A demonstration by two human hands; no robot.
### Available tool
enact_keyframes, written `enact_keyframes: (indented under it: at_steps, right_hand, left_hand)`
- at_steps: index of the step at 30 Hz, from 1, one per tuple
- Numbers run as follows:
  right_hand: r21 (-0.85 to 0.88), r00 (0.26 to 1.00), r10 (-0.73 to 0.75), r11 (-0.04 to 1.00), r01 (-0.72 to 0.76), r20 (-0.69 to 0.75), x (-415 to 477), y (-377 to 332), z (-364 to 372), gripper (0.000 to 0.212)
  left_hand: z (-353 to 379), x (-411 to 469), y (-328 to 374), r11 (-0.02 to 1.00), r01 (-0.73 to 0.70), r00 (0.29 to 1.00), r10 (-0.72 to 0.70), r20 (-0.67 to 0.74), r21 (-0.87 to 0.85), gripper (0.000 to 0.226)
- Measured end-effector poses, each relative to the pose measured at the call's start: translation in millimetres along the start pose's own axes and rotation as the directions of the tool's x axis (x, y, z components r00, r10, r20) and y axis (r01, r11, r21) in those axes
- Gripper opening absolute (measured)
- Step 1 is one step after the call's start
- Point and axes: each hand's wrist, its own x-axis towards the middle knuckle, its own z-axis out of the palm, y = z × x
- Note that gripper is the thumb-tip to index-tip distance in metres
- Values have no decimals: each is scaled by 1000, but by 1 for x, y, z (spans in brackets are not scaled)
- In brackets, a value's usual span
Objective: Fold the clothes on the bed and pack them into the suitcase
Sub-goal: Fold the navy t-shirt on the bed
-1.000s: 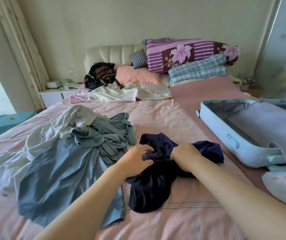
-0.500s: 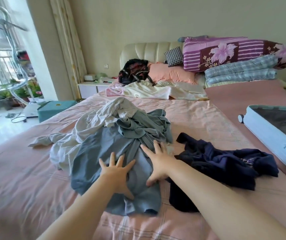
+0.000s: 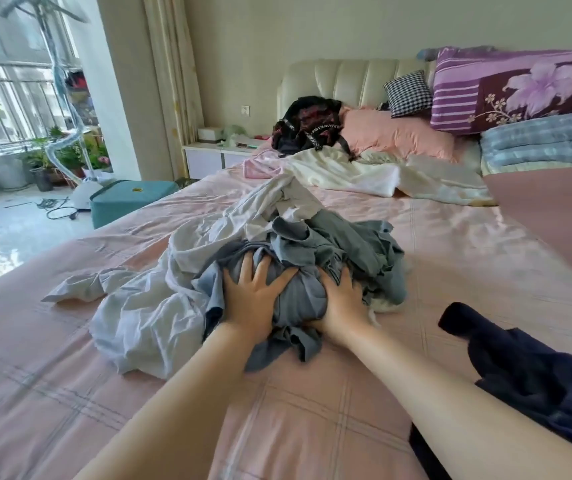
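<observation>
— Grey-blue garment sits bunched in the middle of the bed, does it not?
— It does, tangled with a pale white garment that spreads out to its left
— And the person's hands?
— The left hand and the right hand lie side by side on the near end of the heap, fingers curled into the grey-blue garment, each gripping a fold of it
— Any other clothes?
— A navy garment lies crumpled on the pink sheet to the right, apart from the heap, with the right forearm crossing over it
</observation>
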Motion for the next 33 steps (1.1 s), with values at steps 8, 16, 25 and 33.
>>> enact_keyframes:
  at_steps: [8,16,25,33]
  right_hand:
    - [-29,996,-93,995,94,7,138,-44,48,90]
    - [-24,975,-119,992,125,186,136,-36,27,107]
    - [-43,969,-144,987,155,201,20,7,-74,72]
    - [-2,972,-5,1000,6,234,-107,56,-149,31]
  left_hand:
    - [58,90,-92,985,158,980,-165,114,70,93]
    - [32,91,-85,984,167,958,-176,226,59,100]
    - [-63,49,9,985,144,988,-137,73,-91,66]
    - [-104,-5,138,854,-72,967,185,172,-515,44]
